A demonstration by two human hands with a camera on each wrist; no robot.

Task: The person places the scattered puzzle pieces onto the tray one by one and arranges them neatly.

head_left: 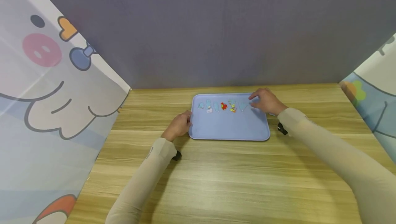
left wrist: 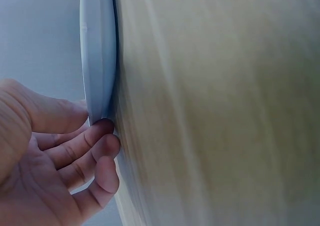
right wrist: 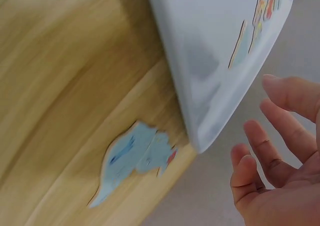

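Note:
A pale blue rectangular tray [head_left: 229,127] lies on the wooden table. My left hand [head_left: 179,125] grips its left edge; in the left wrist view the thumb [left wrist: 60,115] is at the rim and the fingertips are against the outer side. Along the tray's far side runs a row of several small flat puzzle pieces, mostly light blue, with a red one [head_left: 224,106] and a yellow one [head_left: 232,106] among them. My right hand [head_left: 266,102] is over the tray's far right corner, fingers loosely bent and holding nothing. A slim light blue piece [head_left: 242,106] is nearest it.
To the tray's right, a light blue animal-shaped piece [right wrist: 137,148] with a red spot lies on the table, mostly hidden by my right wrist in the head view. A grey partition [head_left: 216,31] stands behind the table, with cartoon-printed walls [head_left: 68,162] at both sides.

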